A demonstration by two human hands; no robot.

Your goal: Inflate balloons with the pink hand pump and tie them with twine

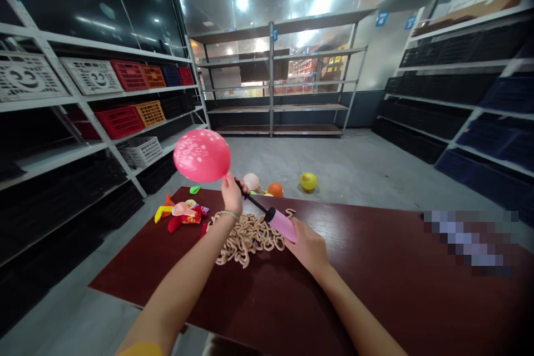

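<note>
A pink balloon (pixel 202 156) with a pale print, swollen round, rises from the fingers of my left hand (pixel 232 194). That hand is closed around the balloon's neck at the black end of a balloon pump (pixel 282 225). My right hand (pixel 308 245) wraps the pump's pink barrel, and a black rod shows between the two hands. Below them on the table lies a heap of beige, rope-like curled pieces (pixel 250 239). Left of the heap are limp balloons (pixel 183 212) in red, yellow, orange and pale pink. My left fingers hide the balloon's mouth.
The dark red table (pixel 367 272) spans the front, with a blurred-out item (pixel 467 239) at its right. Past the far edge, a yellow balloon (pixel 308 181), an orange balloon (pixel 275 189) and a pale balloon (pixel 251 181) rest on the floor. Shelves with crates (pixel 127 75) stand left.
</note>
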